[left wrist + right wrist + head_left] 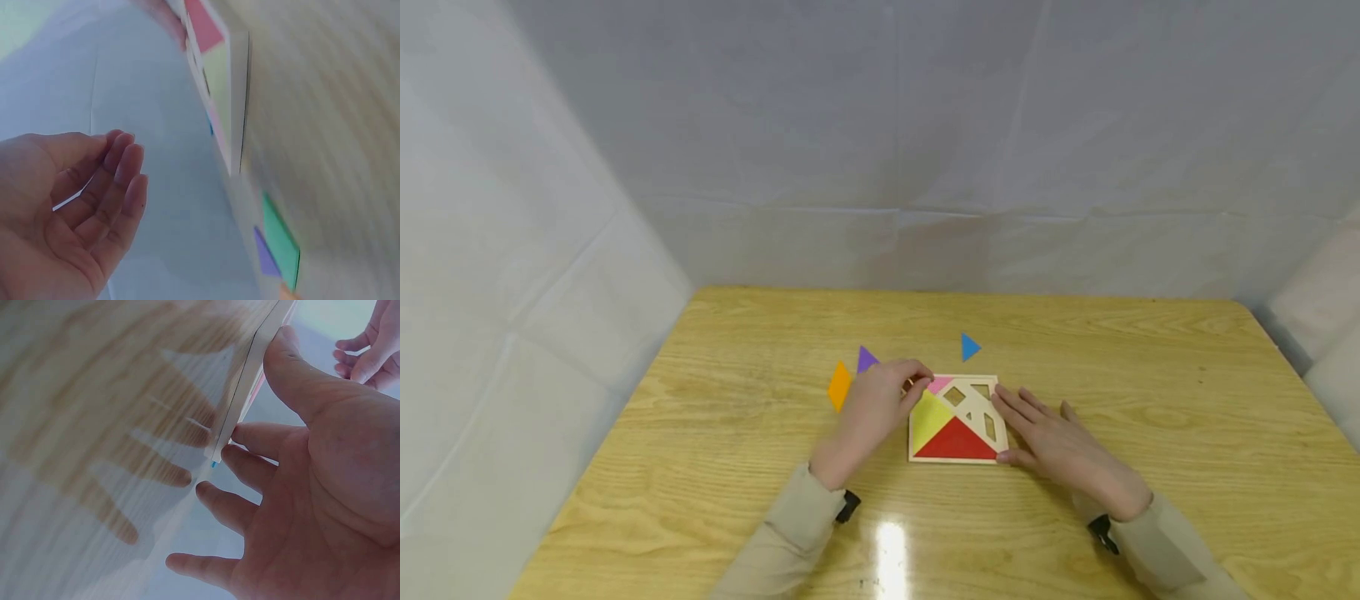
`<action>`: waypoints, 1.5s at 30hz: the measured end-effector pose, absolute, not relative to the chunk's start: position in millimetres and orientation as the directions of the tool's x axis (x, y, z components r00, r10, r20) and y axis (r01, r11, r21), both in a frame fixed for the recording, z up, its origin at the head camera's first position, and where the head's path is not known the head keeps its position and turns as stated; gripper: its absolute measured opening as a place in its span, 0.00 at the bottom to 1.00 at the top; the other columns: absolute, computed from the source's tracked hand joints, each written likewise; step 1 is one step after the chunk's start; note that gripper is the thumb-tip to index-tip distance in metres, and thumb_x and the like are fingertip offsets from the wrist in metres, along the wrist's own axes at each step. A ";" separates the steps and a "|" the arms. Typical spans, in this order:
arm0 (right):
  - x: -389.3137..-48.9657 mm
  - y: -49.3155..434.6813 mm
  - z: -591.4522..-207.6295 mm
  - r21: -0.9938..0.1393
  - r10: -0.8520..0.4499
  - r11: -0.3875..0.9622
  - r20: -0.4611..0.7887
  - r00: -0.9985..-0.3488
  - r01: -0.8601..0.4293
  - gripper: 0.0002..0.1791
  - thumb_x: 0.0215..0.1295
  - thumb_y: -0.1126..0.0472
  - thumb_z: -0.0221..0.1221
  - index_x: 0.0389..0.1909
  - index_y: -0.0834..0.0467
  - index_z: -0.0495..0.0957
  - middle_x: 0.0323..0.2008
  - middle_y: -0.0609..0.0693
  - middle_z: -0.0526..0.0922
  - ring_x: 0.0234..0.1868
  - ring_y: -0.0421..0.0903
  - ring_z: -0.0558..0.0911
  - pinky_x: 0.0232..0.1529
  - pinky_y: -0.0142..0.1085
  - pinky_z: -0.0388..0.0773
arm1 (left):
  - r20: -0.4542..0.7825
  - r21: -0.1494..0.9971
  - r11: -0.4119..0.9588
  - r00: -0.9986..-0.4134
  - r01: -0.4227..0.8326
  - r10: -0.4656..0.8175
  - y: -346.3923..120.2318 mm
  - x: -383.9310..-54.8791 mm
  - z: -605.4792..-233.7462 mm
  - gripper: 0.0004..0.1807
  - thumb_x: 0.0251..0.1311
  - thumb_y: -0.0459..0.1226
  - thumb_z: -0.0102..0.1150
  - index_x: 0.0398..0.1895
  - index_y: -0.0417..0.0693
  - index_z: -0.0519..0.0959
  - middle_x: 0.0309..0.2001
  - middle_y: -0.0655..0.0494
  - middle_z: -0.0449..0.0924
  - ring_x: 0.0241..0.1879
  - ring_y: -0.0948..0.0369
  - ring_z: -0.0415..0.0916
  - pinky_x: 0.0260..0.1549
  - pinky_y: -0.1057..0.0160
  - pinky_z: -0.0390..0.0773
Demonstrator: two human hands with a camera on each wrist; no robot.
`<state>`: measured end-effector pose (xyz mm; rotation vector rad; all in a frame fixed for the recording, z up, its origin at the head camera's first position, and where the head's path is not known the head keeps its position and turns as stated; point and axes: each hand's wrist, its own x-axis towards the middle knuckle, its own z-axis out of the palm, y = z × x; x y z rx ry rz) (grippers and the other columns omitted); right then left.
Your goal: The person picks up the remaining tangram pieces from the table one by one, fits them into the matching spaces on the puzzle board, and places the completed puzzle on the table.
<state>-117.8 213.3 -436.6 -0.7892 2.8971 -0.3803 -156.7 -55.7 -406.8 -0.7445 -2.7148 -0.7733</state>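
Note:
A light wooden tangram board (957, 459) lies on the table with a yellow triangle (928, 421), a red triangle (957, 440) and a pink piece (939, 383) set in it. My left hand (880, 400) hovers over the board's far left corner, fingers loosely bent; in the left wrist view no piece shows between thumb and fingertips. Spread along the board's right edge, my right hand (1052, 442) touches it with thumb and fingers. Left of the board lie a purple triangle (867, 359), an orange parallelogram (839, 387) and a green piece (282, 247), which the left hand hides in the head view.
Beyond the board lies a blue triangle (970, 347). Cut-out openings show the wood grain through the board's right half. The wooden table (737, 358) meets pale sheeting (895, 167) at its back and sides.

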 end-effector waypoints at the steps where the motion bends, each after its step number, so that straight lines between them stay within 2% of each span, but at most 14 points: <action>1: -117.8 213.3 -436.7 -0.270 -0.512 0.833 -0.045 -0.858 -0.483 0.43 0.69 0.44 0.61 0.78 0.58 0.58 0.77 0.56 0.59 0.74 0.64 0.64 0.60 0.78 0.57 | 0.338 0.437 0.741 -0.857 0.510 0.390 -59.4 -158.6 -404.9 0.06 0.69 0.37 0.63 0.41 0.47 0.87 0.38 0.55 0.88 0.32 0.61 0.84 0.31 0.66 0.83; 7: -117.4 213.1 -436.5 -0.266 -0.514 0.833 -0.046 -0.857 -0.485 0.43 0.69 0.44 0.60 0.78 0.58 0.58 0.78 0.56 0.59 0.74 0.63 0.64 0.61 0.77 0.57 | 0.372 0.424 0.810 -0.893 0.406 0.254 -87.3 -173.8 -402.7 0.06 0.69 0.37 0.63 0.40 0.46 0.87 0.33 0.54 0.88 0.29 0.61 0.84 0.28 0.63 0.82; 10: -117.6 212.9 -436.1 -0.268 -0.514 0.833 -0.055 -0.856 -0.483 0.43 0.70 0.44 0.60 0.79 0.58 0.57 0.78 0.56 0.58 0.74 0.63 0.63 0.61 0.77 0.56 | 0.352 0.416 0.844 -0.916 0.338 0.194 -102.3 -181.2 -405.9 0.06 0.69 0.37 0.62 0.39 0.44 0.86 0.33 0.53 0.88 0.27 0.60 0.83 0.25 0.63 0.81; 12: -117.8 212.7 -436.2 -0.269 -0.515 0.833 -0.057 -0.855 -0.483 0.43 0.70 0.43 0.60 0.79 0.58 0.57 0.78 0.56 0.58 0.74 0.63 0.63 0.61 0.77 0.56 | 0.314 0.410 0.863 -0.934 0.296 0.171 -111.2 -185.1 -408.7 0.06 0.68 0.37 0.63 0.40 0.43 0.86 0.33 0.51 0.87 0.27 0.59 0.83 0.24 0.62 0.81; 19: -117.9 212.3 -436.2 -0.269 -0.521 0.830 -0.058 -0.852 -0.489 0.43 0.70 0.43 0.59 0.79 0.57 0.56 0.78 0.56 0.58 0.75 0.63 0.62 0.61 0.77 0.56 | 0.115 0.383 0.911 -0.986 0.154 0.118 -129.4 -188.2 -415.2 0.12 0.65 0.38 0.66 0.46 0.38 0.84 0.40 0.44 0.85 0.39 0.50 0.82 0.38 0.54 0.82; 22: -117.9 211.9 -436.4 -0.275 -0.521 0.828 -0.058 -0.851 -0.488 0.43 0.71 0.42 0.59 0.79 0.57 0.56 0.78 0.55 0.58 0.75 0.63 0.62 0.62 0.77 0.56 | 0.055 0.361 0.927 -0.995 0.100 0.086 -132.9 -186.8 -417.1 0.16 0.63 0.40 0.69 0.46 0.36 0.82 0.41 0.42 0.83 0.39 0.48 0.81 0.38 0.52 0.82; 27: -117.9 211.9 -437.3 -0.269 -0.519 0.829 -0.048 -0.853 -0.490 0.43 0.70 0.43 0.59 0.79 0.57 0.57 0.78 0.55 0.58 0.75 0.63 0.62 0.61 0.77 0.57 | -0.037 0.304 0.952 -0.998 0.028 0.041 -133.8 -186.9 -416.8 0.22 0.59 0.46 0.72 0.40 0.34 0.80 0.36 0.43 0.79 0.33 0.53 0.77 0.30 0.54 0.80; 32: -118.0 212.6 -437.5 -0.256 -0.517 0.831 -0.031 -0.855 -0.493 0.43 0.69 0.43 0.60 0.79 0.57 0.58 0.78 0.55 0.59 0.74 0.63 0.63 0.61 0.77 0.58 | -0.099 0.233 0.972 -0.995 -0.028 -0.005 -132.5 -191.3 -416.0 0.27 0.56 0.52 0.74 0.37 0.35 0.76 0.35 0.44 0.77 0.30 0.54 0.75 0.28 0.55 0.81; 40: -118.1 213.8 -436.9 -0.259 -0.518 0.832 -0.046 -0.854 -0.491 0.43 0.70 0.43 0.60 0.79 0.57 0.57 0.78 0.55 0.58 0.75 0.63 0.62 0.61 0.77 0.57 | -0.098 0.245 0.969 -0.995 -0.034 -0.010 -138.5 -195.4 -417.9 0.17 0.60 0.45 0.71 0.26 0.41 0.81 0.30 0.47 0.77 0.26 0.56 0.74 0.23 0.57 0.79; 42: -117.7 214.5 -436.9 -0.260 -0.517 0.832 -0.047 -0.854 -0.490 0.43 0.70 0.43 0.60 0.79 0.57 0.57 0.78 0.55 0.58 0.75 0.63 0.62 0.61 0.77 0.57 | -0.105 0.259 0.966 -0.994 -0.020 0.008 -139.7 -195.7 -417.7 0.16 0.59 0.44 0.72 0.26 0.41 0.81 0.30 0.48 0.76 0.26 0.57 0.71 0.23 0.58 0.77; 45: -117.4 215.1 -437.1 -0.261 -0.516 0.833 -0.048 -0.855 -0.488 0.43 0.70 0.44 0.60 0.79 0.58 0.57 0.78 0.55 0.58 0.75 0.63 0.62 0.61 0.77 0.57 | -0.111 0.290 0.957 -0.993 -0.005 0.029 -140.7 -195.6 -417.2 0.14 0.57 0.42 0.73 0.30 0.41 0.81 0.30 0.50 0.77 0.27 0.58 0.71 0.25 0.59 0.75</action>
